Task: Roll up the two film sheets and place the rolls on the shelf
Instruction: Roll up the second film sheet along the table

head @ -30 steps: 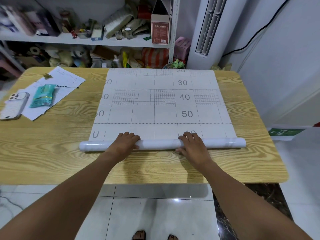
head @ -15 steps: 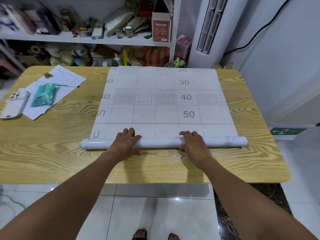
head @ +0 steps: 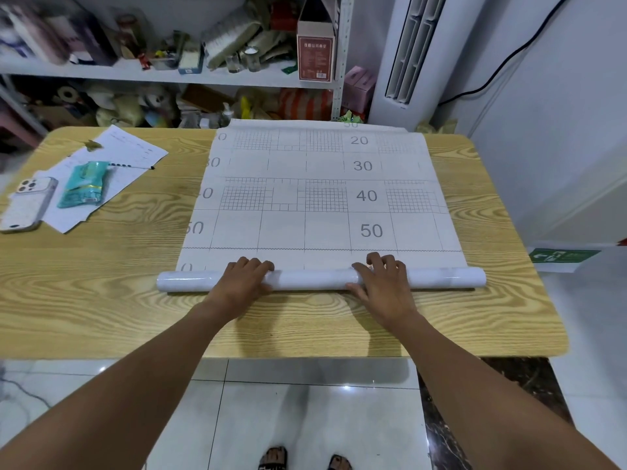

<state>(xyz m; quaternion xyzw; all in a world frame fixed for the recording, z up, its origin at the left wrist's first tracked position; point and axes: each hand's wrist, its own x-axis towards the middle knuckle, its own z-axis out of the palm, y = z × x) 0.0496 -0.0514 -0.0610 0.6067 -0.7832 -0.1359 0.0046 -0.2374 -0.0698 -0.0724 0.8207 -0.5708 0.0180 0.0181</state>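
Observation:
A film sheet with a printed grid and numbers 20 to 50 lies flat across the wooden table, its far edge hanging over the back. Its near end is wound into a white roll lying crosswise. My left hand rests on the roll left of centre, fingers curled over its top. My right hand lies on it right of centre, fingers curled over the top too. Only one sheet can be told apart. The metal shelf stands behind the table.
A phone, a teal packet, a pen and papers lie at the table's left. The shelf is crowded with boxes and clutter. A white floor air conditioner stands at the back right. Tiled floor lies below.
The roll has moved slightly away from me over the sheet, covering more of the row near the 0 mark. Both hands stayed on it and shifted forward with it.

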